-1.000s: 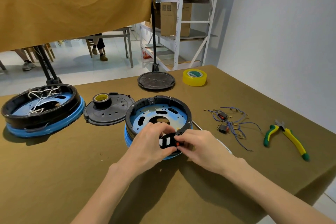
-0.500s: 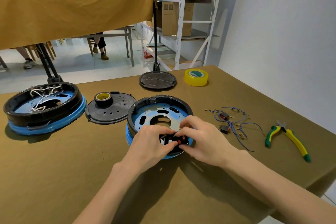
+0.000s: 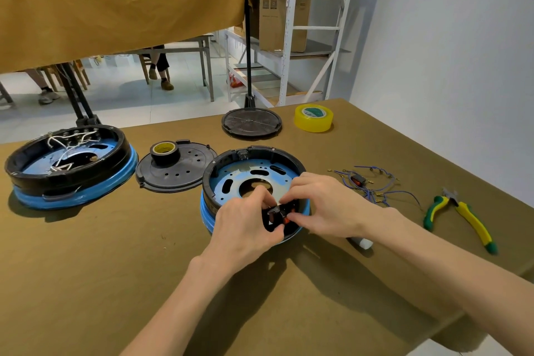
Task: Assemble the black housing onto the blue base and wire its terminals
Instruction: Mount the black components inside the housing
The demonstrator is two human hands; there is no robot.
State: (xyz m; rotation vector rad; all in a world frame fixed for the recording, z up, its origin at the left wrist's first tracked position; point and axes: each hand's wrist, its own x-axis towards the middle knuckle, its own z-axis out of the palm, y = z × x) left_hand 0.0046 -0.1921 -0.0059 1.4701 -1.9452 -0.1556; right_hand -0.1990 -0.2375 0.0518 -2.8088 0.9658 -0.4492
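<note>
Hands (image 3: 248, 220) (image 3: 320, 205) pinch switch block (image 3: 278, 215) at housing's (image 3: 254, 153) near rim.

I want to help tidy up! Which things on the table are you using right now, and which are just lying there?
In use now:
- left hand and right hand, pinching the small black-and-orange part
- black housing on its blue base

Lying about:
- pliers
- loose wires
- yellow tape
- black tape on a round cover
- second wired unit
</note>
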